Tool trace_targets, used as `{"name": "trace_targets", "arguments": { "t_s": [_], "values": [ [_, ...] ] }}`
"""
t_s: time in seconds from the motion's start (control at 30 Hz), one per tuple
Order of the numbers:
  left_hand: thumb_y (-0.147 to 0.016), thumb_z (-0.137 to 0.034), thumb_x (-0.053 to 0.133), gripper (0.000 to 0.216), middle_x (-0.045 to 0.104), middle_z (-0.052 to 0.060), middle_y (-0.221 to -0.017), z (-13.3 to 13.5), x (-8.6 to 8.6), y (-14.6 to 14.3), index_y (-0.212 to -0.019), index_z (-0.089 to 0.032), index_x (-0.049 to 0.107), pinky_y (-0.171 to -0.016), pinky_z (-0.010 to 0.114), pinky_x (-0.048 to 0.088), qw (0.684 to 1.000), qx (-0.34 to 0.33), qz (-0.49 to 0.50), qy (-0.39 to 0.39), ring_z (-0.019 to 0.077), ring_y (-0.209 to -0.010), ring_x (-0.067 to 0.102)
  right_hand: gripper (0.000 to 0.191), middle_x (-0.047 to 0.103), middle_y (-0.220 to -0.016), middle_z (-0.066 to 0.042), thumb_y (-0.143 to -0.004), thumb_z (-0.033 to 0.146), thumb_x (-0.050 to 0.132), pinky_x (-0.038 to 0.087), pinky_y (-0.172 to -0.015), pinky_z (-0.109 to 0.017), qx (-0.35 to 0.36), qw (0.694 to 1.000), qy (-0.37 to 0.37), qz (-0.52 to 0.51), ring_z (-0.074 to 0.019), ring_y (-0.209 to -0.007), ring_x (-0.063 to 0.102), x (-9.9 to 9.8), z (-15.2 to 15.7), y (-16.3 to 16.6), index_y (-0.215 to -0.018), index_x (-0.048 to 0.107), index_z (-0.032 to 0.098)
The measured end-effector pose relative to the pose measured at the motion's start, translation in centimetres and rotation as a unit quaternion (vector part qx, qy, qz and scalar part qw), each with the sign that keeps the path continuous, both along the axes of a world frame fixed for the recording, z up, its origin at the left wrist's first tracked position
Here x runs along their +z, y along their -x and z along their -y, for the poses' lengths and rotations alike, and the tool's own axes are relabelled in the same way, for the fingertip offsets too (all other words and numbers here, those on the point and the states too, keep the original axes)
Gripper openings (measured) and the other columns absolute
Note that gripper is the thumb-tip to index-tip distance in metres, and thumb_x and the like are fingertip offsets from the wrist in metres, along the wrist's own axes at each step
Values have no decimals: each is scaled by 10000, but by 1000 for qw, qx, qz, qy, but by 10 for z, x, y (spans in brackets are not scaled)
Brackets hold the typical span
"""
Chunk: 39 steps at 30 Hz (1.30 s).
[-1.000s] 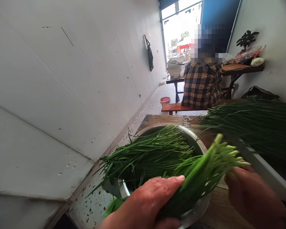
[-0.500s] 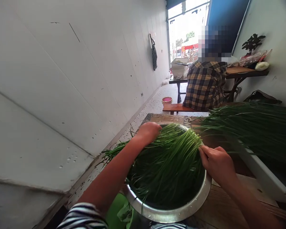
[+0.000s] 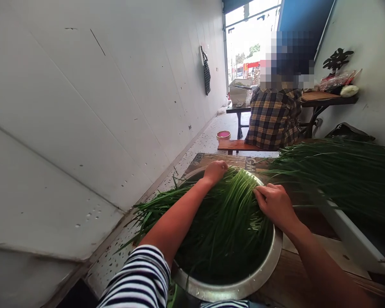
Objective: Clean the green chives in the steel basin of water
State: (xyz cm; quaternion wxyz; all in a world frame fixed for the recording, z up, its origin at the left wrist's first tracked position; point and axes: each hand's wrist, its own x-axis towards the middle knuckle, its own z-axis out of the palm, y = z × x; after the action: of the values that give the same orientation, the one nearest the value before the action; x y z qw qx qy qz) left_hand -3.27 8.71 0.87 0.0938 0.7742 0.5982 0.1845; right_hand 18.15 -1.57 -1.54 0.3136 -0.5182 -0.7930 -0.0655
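Note:
A wide metal basin [image 3: 231, 293] holds a heap of long green garlic chives [image 3: 231, 222]. Their pale stem ends bunch together at the far right of the rim, while leaf tips hang over the left side. At the far side of the basin, my left hand [image 3: 216, 172] is closed on the chives, its fingertips partly hidden. My right hand [image 3: 276, 203] pinches the pale ends at the right rim with thumb and fingers.
More chives [image 3: 340, 167] are piled on a white crate [image 3: 356, 235] to the right. A wooden table [image 3: 285, 273] bears the basin. Beyond it, a person in a plaid shirt [image 3: 271, 113] sits on a red bench [image 3: 237, 145]. A white wall [image 3: 83, 128] runs along the left.
My left hand has moved right and slightly away along the far rim. My right hand has shifted left and a little up, and the pale stem ends have moved left.

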Motion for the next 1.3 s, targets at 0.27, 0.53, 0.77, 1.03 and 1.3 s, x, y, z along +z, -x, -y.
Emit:
{"name": "trace_targets", "arguments": {
  "t_s": [0.27,0.53,0.77,1.03,1.3],
  "values": [
    [-763,-171,580,183,717,53,-776,20,6,6,-871,-153,726,-707,250,489,985,-13,172,-24,146,-701,628,323,582,-560,-16,-907,274,455,343,-704,-283,32,998,28,-55,-149,-562,526,-9,-3,-6,-654,632,179],
    [-726,-289,668,262,711,58,-698,32,-19,3,-902,-106,735,-542,210,466,883,83,457,67,108,-560,595,347,605,-542,-5,-926,263,422,354,-670,-268,72,995,5,-64,-146,-559,538,-1,5,-5,-637,602,199],
    [-738,-227,622,254,728,56,-716,30,-20,-17,-938,-127,744,-649,243,517,911,56,408,33,140,-647,656,343,587,-525,2,-915,249,429,371,-660,-258,65,996,36,-51,-147,-567,545,2,8,-4,-607,572,201],
    [-729,-202,620,235,741,59,-811,33,-12,-19,-919,-143,745,-724,254,516,921,57,384,14,151,-743,668,327,623,-554,-2,-917,252,438,390,-669,-259,62,996,40,-57,-150,-583,567,5,9,-4,-639,605,206],
    [-724,-296,665,257,736,73,-792,34,-8,-21,-890,-116,745,-654,237,499,907,43,418,27,140,-684,644,329,610,-540,1,-916,258,438,394,-653,-256,62,996,25,-60,-147,-562,558,3,9,-4,-644,614,203]
  ]
}}
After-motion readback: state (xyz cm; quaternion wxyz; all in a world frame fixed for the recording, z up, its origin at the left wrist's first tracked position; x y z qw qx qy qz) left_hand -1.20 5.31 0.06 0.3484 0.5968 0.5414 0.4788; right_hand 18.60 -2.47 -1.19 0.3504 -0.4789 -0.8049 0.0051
